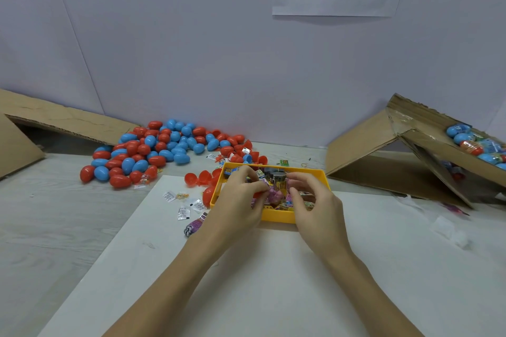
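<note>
Both my hands hover over a yellow tray (276,217) filled with small wrapped toys and sweets. My left hand (238,200) pinches a pink crinkly packet (272,192) with thumb and fingertips, and something red shows under its fingers. My right hand (315,205) has its fingers curled at the same packet from the right side; whether they grip it is hard to tell. Open red egg halves (197,178) lie just left of the tray.
A heap of red and blue plastic eggs (153,150) lies at the back left. Small white sachets (182,206) and a purple packet (193,227) rest on the white sheet (246,282). Cardboard boxes stand at left (63,120) and right (410,156), the right one holding wrapped eggs (476,145).
</note>
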Demonstrator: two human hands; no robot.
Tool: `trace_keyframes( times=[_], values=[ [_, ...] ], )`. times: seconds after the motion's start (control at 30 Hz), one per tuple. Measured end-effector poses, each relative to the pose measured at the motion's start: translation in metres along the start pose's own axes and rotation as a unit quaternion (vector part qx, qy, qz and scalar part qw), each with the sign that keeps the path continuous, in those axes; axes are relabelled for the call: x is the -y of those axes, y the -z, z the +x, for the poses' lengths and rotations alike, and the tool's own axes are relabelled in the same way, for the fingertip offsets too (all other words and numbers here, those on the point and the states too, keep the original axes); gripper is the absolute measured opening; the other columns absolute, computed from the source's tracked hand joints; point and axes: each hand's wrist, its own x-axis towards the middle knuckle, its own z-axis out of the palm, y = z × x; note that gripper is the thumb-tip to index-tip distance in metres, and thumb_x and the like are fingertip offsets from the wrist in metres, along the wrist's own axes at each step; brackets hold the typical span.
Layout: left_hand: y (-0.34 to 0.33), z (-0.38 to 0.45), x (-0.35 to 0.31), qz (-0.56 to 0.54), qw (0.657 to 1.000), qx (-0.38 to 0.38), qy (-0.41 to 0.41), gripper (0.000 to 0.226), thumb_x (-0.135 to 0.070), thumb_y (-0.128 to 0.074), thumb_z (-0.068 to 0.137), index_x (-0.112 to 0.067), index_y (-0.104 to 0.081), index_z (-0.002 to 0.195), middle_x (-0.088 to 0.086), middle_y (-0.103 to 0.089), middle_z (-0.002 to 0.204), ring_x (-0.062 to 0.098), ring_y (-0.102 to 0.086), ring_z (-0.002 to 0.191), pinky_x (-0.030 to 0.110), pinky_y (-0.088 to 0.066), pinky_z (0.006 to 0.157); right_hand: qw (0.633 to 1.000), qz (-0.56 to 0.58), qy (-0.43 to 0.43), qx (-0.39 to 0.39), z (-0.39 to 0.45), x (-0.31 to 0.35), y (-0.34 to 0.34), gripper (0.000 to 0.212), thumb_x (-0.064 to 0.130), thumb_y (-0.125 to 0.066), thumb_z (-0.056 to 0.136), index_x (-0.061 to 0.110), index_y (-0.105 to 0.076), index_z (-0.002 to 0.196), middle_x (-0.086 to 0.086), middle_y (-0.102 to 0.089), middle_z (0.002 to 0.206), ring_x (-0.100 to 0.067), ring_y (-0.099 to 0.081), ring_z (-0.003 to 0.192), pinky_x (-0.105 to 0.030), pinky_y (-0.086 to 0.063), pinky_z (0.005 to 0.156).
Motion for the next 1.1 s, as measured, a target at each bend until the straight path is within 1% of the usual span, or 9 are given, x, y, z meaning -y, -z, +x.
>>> trace_keyframes(
  times=[0.1, 0.33, 0.47, 0.57, 0.63, 0.83, 0.93, 1.0, 1.1],
  values=[
    [0.000, -0.001, -0.001, 0.014, 1.000, 0.013, -0.016, 0.019, -0.016, -0.068, 0.097, -0.013, -0.079, 0.112, 0.005, -0.058, 0.113, 0.018, -0.051, 0.102, 0.025, -0.045, 0.080, 0.998, 0.004, 0.062, 0.018, -0.001, 0.005, -0.002, 0.026, 0.017, -0.069, 0.098, 0.022, -0.072, 0.123, 0.015, -0.069, 0.120, 0.004, -0.060, 0.114, -0.007, -0.044, 0.096],
    [0.002, -0.002, -0.007, -0.009, 1.000, 0.001, -0.029, 0.020, -0.020, -0.069, 0.096, -0.017, -0.078, 0.114, 0.003, -0.057, 0.113, 0.013, -0.051, 0.102, 0.026, -0.048, 0.081, 1.000, 0.007, 0.027, -0.004, -0.003, 0.004, -0.006, 0.012, 0.009, -0.075, 0.091, 0.021, -0.075, 0.094, 0.014, -0.070, 0.089, 0.000, -0.065, 0.088, -0.009, -0.050, 0.075],
    [0.001, 0.000, -0.007, -0.074, 0.997, 0.003, 0.032, 0.023, -0.036, -0.072, 0.093, -0.020, -0.079, 0.106, -0.003, -0.057, 0.109, 0.007, -0.054, 0.100, 0.020, -0.050, 0.081, 0.996, 0.083, -0.024, -0.015, 0.000, 0.004, -0.003, 0.012, 0.007, -0.074, 0.092, 0.015, -0.073, 0.100, 0.004, -0.073, 0.094, -0.008, -0.070, 0.089, -0.020, -0.057, 0.080],
    [0.002, 0.002, -0.005, -0.150, 0.986, 0.005, 0.077, 0.010, -0.031, -0.078, 0.089, -0.026, -0.079, 0.097, -0.007, -0.060, 0.104, -0.002, -0.055, 0.098, 0.010, -0.046, 0.075, 0.989, 0.139, -0.051, -0.011, 0.000, 0.007, -0.002, 0.014, 0.004, -0.074, 0.092, 0.014, -0.073, 0.103, 0.004, -0.074, 0.094, -0.008, -0.071, 0.091, -0.022, -0.058, 0.082],
    [0.003, 0.003, -0.003, -0.168, 0.982, -0.004, 0.090, 0.008, -0.030, -0.079, 0.087, -0.029, -0.079, 0.095, -0.011, -0.060, 0.103, 0.000, -0.057, 0.096, 0.010, -0.047, 0.075, 0.987, 0.154, -0.054, -0.005, 0.000, 0.009, -0.002, 0.016, 0.002, -0.072, 0.093, 0.013, -0.073, 0.104, 0.005, -0.074, 0.094, -0.008, -0.071, 0.091, -0.022, -0.058, 0.082],
    [0.004, 0.006, -0.005, -0.193, 0.971, 0.021, 0.139, 0.013, -0.051, -0.069, 0.088, -0.042, -0.071, 0.097, -0.017, -0.057, 0.106, -0.005, -0.057, 0.096, 0.008, -0.048, 0.072, 0.980, 0.193, -0.045, -0.003, 0.000, 0.013, -0.003, 0.017, 0.001, -0.066, 0.096, 0.013, -0.072, 0.105, 0.004, -0.073, 0.096, -0.011, -0.072, 0.093, -0.027, -0.060, 0.085],
    [0.006, 0.008, -0.006, -0.262, 0.952, 0.022, 0.157, 0.003, -0.039, -0.075, 0.089, -0.038, -0.074, 0.092, -0.013, -0.064, 0.102, -0.008, -0.061, 0.088, 0.008, -0.048, 0.066, 0.981, 0.189, -0.048, -0.013, 0.001, 0.011, -0.002, 0.019, 0.001, -0.066, 0.097, 0.015, -0.071, 0.108, 0.005, -0.073, 0.096, -0.012, -0.071, 0.095, -0.032, -0.060, 0.087],
    [0.008, 0.007, -0.003, -0.242, 0.962, -0.003, 0.130, 0.004, -0.031, -0.078, 0.089, -0.034, -0.075, 0.090, -0.013, -0.064, 0.100, -0.006, -0.061, 0.089, 0.010, -0.048, 0.067, 0.988, 0.149, -0.038, -0.002, 0.001, 0.010, 0.000, 0.025, 0.003, -0.067, 0.096, 0.019, -0.069, 0.116, 0.004, -0.070, 0.102, -0.010, -0.069, 0.099, -0.031, -0.059, 0.089],
    [0.008, 0.005, 0.000, -0.131, 0.991, -0.033, 0.012, 0.007, -0.021, -0.080, 0.087, -0.020, -0.077, 0.094, -0.004, -0.061, 0.104, 0.007, -0.060, 0.095, 0.016, -0.050, 0.078, 0.998, 0.031, 0.036, 0.032, -0.001, 0.011, 0.002, 0.039, 0.011, -0.072, 0.094, 0.023, -0.063, 0.131, 0.007, -0.064, 0.115, -0.005, -0.062, 0.108, -0.018, -0.051, 0.094]
  ],
)
